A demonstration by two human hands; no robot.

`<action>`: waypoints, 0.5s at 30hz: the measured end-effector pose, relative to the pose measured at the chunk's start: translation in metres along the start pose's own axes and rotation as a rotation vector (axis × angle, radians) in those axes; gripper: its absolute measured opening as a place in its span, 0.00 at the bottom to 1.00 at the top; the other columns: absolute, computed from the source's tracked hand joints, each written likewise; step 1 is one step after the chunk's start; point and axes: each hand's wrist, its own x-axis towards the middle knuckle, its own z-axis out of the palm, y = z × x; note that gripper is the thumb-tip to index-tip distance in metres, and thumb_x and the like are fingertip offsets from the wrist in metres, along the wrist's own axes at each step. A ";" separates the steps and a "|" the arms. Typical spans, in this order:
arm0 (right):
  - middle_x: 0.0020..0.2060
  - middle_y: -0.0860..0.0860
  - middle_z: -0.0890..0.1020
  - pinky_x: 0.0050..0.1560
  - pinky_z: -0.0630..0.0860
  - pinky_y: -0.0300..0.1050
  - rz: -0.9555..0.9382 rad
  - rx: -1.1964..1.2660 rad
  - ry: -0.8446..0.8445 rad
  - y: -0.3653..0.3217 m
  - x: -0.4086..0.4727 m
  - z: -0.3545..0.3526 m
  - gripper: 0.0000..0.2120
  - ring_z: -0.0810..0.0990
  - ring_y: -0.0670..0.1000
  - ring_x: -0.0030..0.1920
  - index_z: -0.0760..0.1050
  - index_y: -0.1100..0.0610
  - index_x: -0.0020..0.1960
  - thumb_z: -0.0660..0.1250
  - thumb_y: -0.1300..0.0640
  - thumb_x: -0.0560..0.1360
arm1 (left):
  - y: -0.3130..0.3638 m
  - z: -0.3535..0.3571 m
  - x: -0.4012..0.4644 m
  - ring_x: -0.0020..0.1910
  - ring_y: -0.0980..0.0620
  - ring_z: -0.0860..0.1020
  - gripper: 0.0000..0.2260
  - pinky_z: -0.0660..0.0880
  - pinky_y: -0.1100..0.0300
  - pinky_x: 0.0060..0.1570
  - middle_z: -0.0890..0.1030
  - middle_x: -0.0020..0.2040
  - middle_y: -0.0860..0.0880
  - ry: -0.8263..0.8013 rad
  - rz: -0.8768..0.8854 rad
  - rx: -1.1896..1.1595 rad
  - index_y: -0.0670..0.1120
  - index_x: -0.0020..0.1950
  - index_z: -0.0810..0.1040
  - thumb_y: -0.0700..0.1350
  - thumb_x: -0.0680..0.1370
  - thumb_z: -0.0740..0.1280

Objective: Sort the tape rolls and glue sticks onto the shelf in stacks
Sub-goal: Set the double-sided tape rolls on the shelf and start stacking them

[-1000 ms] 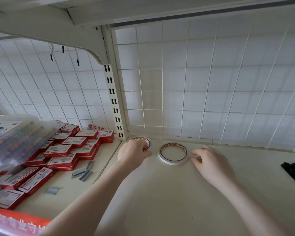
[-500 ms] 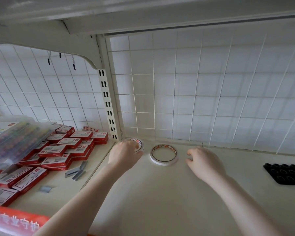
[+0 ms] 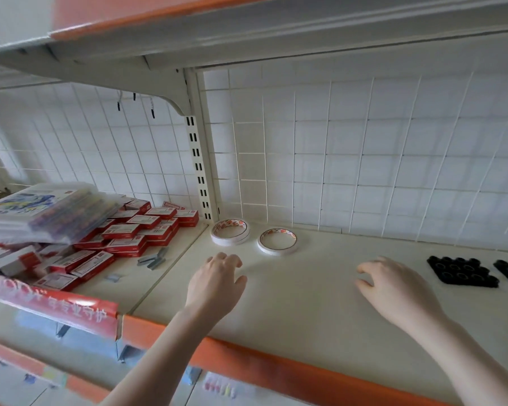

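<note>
A short stack of white tape rolls point(image 3: 230, 232) lies flat in the back left corner of the cream shelf point(image 3: 320, 312), beside the upright post. A single thin tape roll point(image 3: 277, 241) lies flat just right of it. My left hand point(image 3: 217, 284) hovers over the shelf in front of the stack, fingers loosely bent, holding nothing. My right hand point(image 3: 393, 285) hovers further right, also empty with relaxed fingers. Both hands are apart from the rolls. No glue sticks show.
Red staple boxes point(image 3: 135, 230) and loose staple strips point(image 3: 153, 259) fill the neighbouring shelf at left, under plastic packs point(image 3: 41, 209). Black moulded trays point(image 3: 461, 273) sit at the right. A wire grid point(image 3: 364, 159) backs the shelf; an orange edge point(image 3: 276, 373) runs along its front.
Both hands have let go of the tape rolls and drawn back toward the shelf front. The camera has pulled back, showing the orange front edge.
</note>
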 end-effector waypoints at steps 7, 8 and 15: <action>0.54 0.48 0.77 0.48 0.74 0.44 0.160 -0.012 0.043 0.029 -0.062 -0.016 0.12 0.75 0.50 0.55 0.76 0.53 0.56 0.57 0.51 0.78 | 0.034 0.003 -0.023 0.60 0.51 0.71 0.15 0.70 0.58 0.51 0.73 0.61 0.52 0.004 0.116 -0.073 0.51 0.63 0.72 0.52 0.78 0.61; 0.53 0.48 0.77 0.48 0.74 0.44 0.186 -0.018 0.043 0.034 -0.071 -0.017 0.12 0.76 0.51 0.54 0.76 0.53 0.56 0.57 0.51 0.78 | 0.040 0.004 -0.027 0.60 0.51 0.71 0.15 0.70 0.58 0.51 0.73 0.62 0.52 -0.002 0.133 -0.088 0.51 0.63 0.72 0.52 0.78 0.61; 0.53 0.50 0.78 0.49 0.74 0.44 0.304 -0.051 0.082 0.092 -0.129 -0.039 0.12 0.75 0.51 0.53 0.76 0.55 0.56 0.58 0.53 0.78 | 0.105 0.015 -0.047 0.61 0.51 0.71 0.15 0.69 0.57 0.51 0.73 0.62 0.52 -0.056 0.233 -0.151 0.52 0.63 0.72 0.52 0.77 0.63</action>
